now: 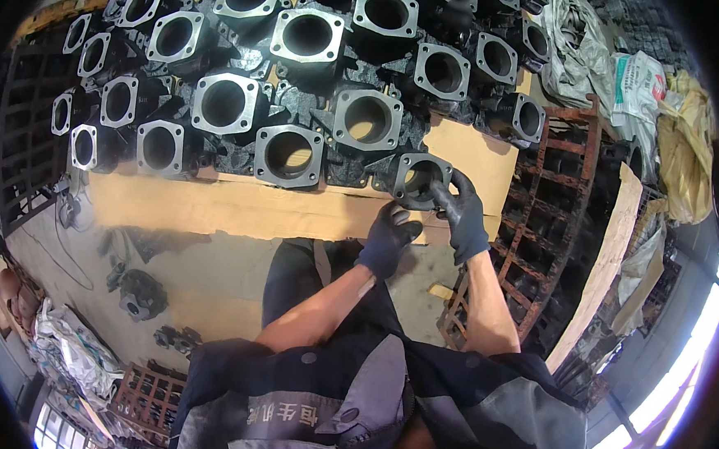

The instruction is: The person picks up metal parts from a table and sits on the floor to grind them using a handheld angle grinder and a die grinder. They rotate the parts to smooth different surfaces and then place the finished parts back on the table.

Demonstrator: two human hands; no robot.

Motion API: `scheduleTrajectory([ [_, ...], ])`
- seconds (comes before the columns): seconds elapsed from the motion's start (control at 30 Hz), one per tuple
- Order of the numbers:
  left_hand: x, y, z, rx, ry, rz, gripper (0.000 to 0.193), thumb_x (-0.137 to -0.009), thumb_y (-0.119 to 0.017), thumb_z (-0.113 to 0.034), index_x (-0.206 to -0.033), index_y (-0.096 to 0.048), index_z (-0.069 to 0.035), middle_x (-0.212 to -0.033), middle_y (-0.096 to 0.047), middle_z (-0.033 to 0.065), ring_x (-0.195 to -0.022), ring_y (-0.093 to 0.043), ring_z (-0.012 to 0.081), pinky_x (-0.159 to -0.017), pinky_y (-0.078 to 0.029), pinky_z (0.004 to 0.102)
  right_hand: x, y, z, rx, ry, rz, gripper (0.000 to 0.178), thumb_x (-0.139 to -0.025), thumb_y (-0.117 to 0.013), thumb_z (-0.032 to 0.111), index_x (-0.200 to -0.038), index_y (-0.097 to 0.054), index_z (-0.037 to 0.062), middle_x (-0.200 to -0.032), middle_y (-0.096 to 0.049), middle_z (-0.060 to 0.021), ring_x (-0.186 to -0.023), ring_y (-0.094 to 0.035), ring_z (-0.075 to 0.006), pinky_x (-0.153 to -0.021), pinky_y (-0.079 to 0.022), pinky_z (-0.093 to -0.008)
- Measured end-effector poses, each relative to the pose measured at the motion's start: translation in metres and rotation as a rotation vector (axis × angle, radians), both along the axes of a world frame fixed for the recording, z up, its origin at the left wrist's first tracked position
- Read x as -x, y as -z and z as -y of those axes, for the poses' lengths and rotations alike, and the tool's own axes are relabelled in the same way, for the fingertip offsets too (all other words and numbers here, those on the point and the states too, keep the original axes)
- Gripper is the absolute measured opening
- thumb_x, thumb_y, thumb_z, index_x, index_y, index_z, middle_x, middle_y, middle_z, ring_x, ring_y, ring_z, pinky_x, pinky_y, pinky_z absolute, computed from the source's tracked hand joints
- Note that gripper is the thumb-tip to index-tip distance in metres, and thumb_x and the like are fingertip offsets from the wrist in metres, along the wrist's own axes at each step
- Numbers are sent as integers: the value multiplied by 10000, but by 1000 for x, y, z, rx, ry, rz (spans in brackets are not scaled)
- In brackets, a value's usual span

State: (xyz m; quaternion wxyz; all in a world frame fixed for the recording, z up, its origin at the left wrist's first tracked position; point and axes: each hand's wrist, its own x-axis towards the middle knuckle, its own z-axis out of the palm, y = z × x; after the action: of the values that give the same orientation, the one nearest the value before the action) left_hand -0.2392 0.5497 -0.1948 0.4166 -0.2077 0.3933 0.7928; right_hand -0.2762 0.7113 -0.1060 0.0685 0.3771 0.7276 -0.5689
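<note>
At the front right of the stack, a black metal casting (408, 161) with a machined square flange and a round bore stands on cardboard. My right hand (463, 216), in a dark glove, grips the flange's right side, its fingers at the edge of the bore. Just below the casting's lower left corner is my left hand (389, 241), gloved too. Its thumb and forefinger are apart, with nothing visible between them; the other fingers curl partly out of sight. Several similar castings (307, 36) stand in rows behind, their flanges facing me.
A cardboard sheet (152, 200) lies under the castings. To the right are a rusty metal rack (566, 162) and sacks (638, 92). On the floor at left sits another dark casting (141, 294). A dark grid frame (28, 129) stands at the far left.
</note>
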Motion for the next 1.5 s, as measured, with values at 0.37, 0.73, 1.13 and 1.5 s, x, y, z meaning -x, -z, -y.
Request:
scheduleTrajectory([
  [0.37, 42, -15, -20, 329, 312, -386, 220, -931, -614, -35, -1137, -688, -15, -1101, -724, 98, -1011, -674, 174, -888, -534, 307, 2, 51, 3, -660, -298, -55, 272, -936, -599, 251, -1136, -688, 89, -1078, -706, -179, -1024, -652, -387, -892, -515, -445],
  [0.73, 44, -45, 40, 72, 40, -173, 534, -921, -634, -77, -1411, -435, -1, -1253, -625, 118, -1123, -637, 229, -945, -533, 350, 7, 27, -1, -524, -202, 96, 432, -915, -639, 374, -1186, -635, 38, -1017, -701, -246, -989, -662, -422, -864, -521, -474],
  [1.13, -215, -5, 405, 1544, -123, 57, 461, -902, -642, -342, -1199, -629, 10, -1142, -676, 260, -1101, -639, 391, -954, -493, 432, -75, -8, 59, -297, -257, -454, 297, -950, -589, 37, -1233, -600, -54, -1223, -655, -150, -1052, -632, -231, -930, -502, -344],
  [1.5, -620, 55, 302, 1084, -59, 602, 477, -856, -634, -411, -1091, -723, -5, -1148, -687, 252, -1135, -632, 404, -955, -488, 448, -39, -15, 321, -121, -972, -128, 199, -988, -609, 210, -1056, -679, 37, -855, -688, -63, -574, -578, -96, -508, -434, -237],
])
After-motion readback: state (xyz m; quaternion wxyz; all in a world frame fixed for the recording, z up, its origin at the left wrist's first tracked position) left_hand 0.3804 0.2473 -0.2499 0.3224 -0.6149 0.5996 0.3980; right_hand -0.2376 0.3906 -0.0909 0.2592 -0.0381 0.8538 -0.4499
